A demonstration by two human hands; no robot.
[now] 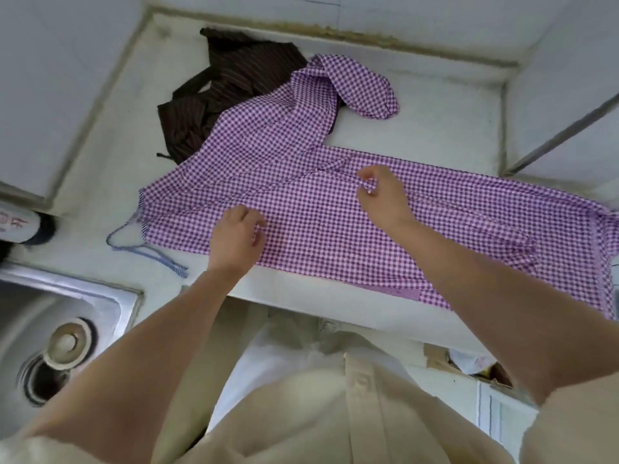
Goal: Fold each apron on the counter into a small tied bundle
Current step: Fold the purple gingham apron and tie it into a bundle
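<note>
A purple-and-white checked apron [321, 222] lies spread across the white counter [435, 128], its right end hanging over the front edge. My left hand [236, 241] pinches the cloth near its front left part. My right hand [382, 195] pinches a small fold in the middle of the apron. A blue tie string [147, 251] trails from the apron's left corner. The apron's upper part [358, 85] runs toward the back, bunched. A dark brown striped apron [227, 92] lies crumpled at the back left, partly under the checked one.
A steel sink [60, 336] with a drain sits at the front left. White tiled walls close the counter at the back and both sides. A dark object [23, 226] stands at the left edge. An open box [469, 363] sits below the counter, right.
</note>
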